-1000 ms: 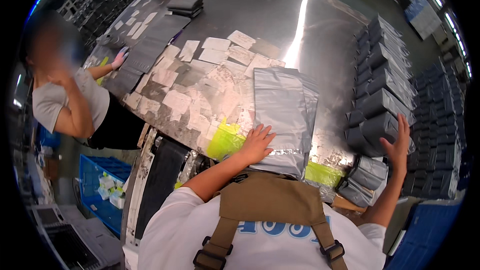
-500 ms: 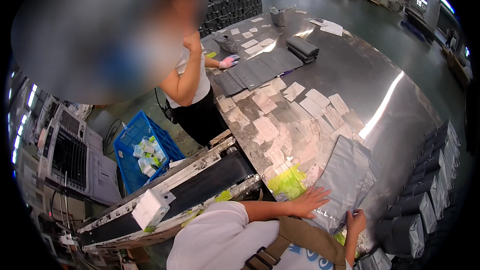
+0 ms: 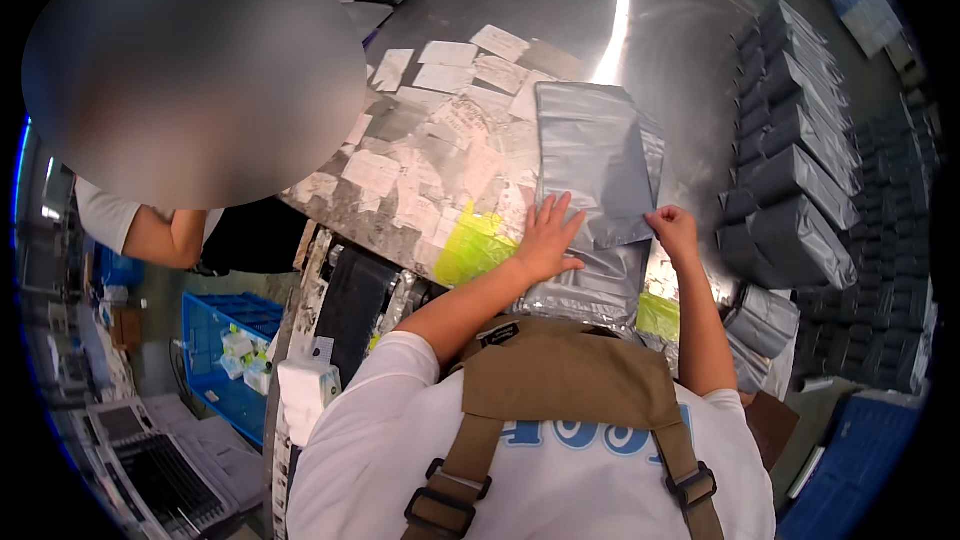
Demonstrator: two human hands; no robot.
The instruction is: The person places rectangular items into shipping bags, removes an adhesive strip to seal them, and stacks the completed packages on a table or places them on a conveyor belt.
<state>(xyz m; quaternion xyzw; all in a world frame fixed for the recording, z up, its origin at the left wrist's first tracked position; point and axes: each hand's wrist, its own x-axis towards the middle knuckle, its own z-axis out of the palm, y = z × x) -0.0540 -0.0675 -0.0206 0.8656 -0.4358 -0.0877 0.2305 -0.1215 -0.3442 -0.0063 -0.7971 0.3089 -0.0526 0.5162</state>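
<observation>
A stack of flat grey plastic mailing bags (image 3: 590,145) lies on the metal-topped table in front of me. My left hand (image 3: 548,240) rests on the bags with its fingers spread. Between finger and thumb, my right hand (image 3: 676,230) pinches the lower right corner of the top bag. That bag's near edge lies over another grey bag beneath. Bright yellow-green plastic film (image 3: 472,248) sits just left of my left hand. More of this film (image 3: 657,315) shows below my right hand.
Filled grey parcels (image 3: 790,240) stand in a row at the right. Paper labels (image 3: 445,77) cover the table's left part. A conveyor belt (image 3: 352,300), a white pack (image 3: 308,395) and a blue crate (image 3: 215,380) are at lower left. A co-worker's arm (image 3: 165,238) shows at left.
My view has swung right and downward. The right hand has lifted the top bag's near corner away from the bag under it; the left hand still lies flat on the stack.
</observation>
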